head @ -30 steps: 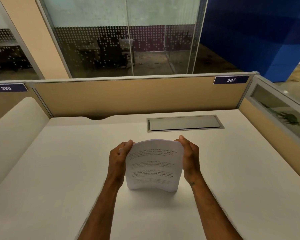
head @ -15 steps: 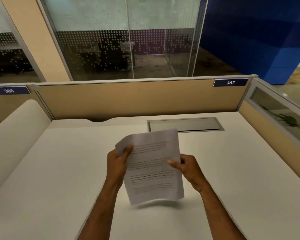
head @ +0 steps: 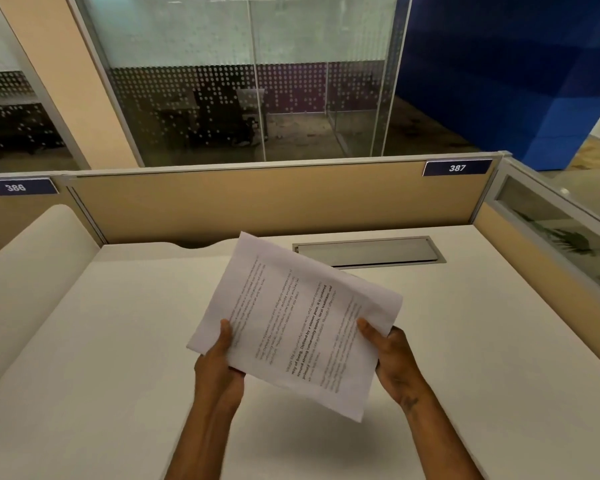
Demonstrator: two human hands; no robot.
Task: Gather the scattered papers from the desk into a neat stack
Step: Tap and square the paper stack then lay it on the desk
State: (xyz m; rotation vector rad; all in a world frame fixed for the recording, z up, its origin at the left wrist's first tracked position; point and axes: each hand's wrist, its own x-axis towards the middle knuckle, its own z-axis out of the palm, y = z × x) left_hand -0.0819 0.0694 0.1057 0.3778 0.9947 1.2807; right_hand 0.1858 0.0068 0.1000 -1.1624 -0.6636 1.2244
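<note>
A stack of white printed papers is held in the air above the white desk, turned so its text runs sideways. My left hand grips the stack's near-left edge, thumb on top. My right hand grips the right edge, thumb on the top sheet and fingers underneath. The stack's shadow falls on the desk below. No loose sheets are visible on the desk.
A grey metal cable hatch is set into the desk's far side, partly hidden by the papers. Tan partition panels wall the back and right side. A low rounded divider borders the left.
The stack stood upright on its edge on the desk between both hands. It has been lifted and rotated clockwise, and both hands shifted to its sides.
</note>
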